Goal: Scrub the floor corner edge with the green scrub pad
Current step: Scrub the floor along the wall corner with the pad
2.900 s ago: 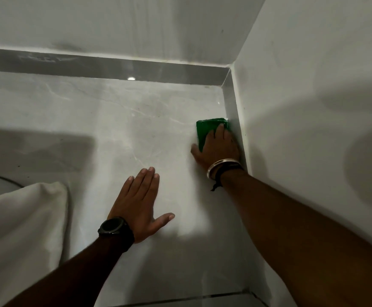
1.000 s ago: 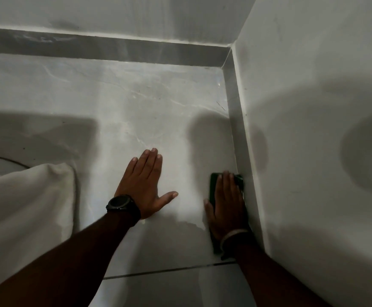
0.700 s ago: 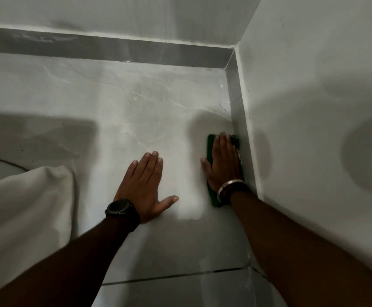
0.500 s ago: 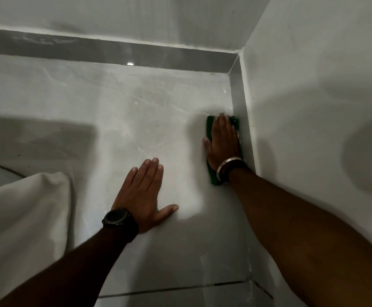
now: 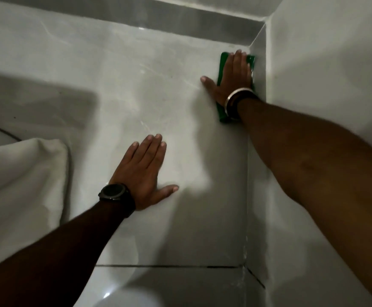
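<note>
The green scrub pad [image 5: 223,111] lies flat on the grey floor tile against the right-hand skirting [image 5: 261,72], close to the corner [image 5: 252,44]. My right hand [image 5: 231,79] presses down on the pad with flat fingers and covers most of it; green shows at the fingertips and by the wrist bangle. My left hand [image 5: 144,171], with a black watch on the wrist, rests palm-down on the tile to the left and nearer to me, fingers spread, holding nothing.
White cloth [image 5: 19,185] bulges over the floor at the left. White walls rise behind the skirting at the far side and the right [image 5: 327,63]. A dark grout line [image 5: 169,266] crosses the floor near me.
My right hand has slid the pad along the right skirting away from me, up to the corner. My left hand has stayed planted on the tile.
</note>
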